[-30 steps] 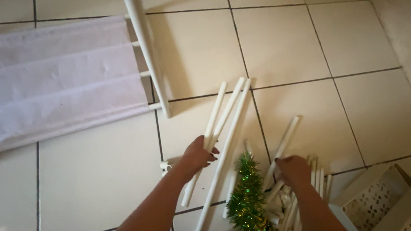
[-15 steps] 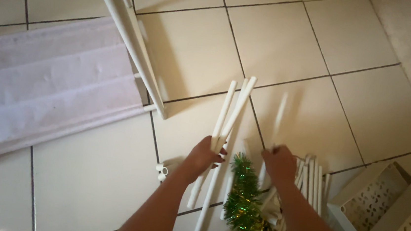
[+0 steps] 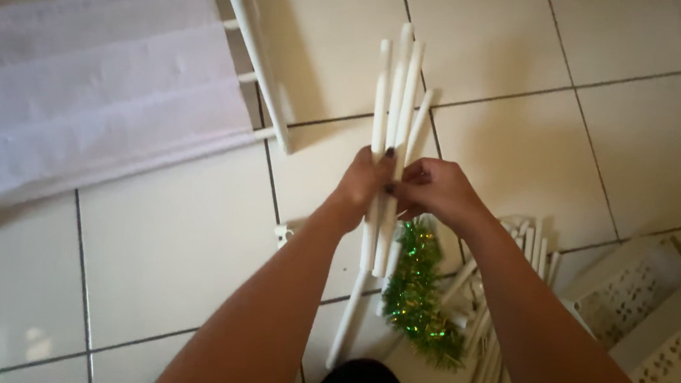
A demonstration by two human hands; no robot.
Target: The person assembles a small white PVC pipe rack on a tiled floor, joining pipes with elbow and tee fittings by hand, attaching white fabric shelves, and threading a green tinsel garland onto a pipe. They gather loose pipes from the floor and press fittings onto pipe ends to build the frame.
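head view, largest first: one white fabric-shelf rack [image 3: 96,80] lies upper left on the tiled floor [image 3: 172,234]. two perforated white baskets [image 3: 665,327] sit lower right. one green tinsel garland [image 3: 418,293] lies lower centre beside loose tubes [image 3: 502,312]. about four white tubes [image 3: 396,98], centre frame, run near vertical, pointing up-frame. left hand [image 3: 361,185] and right hand [image 3: 439,192] both clench them.

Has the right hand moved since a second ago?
Yes. The right hand has left the loose tubes beside the green tinsel and come across to the white tube bundle held by the left hand.
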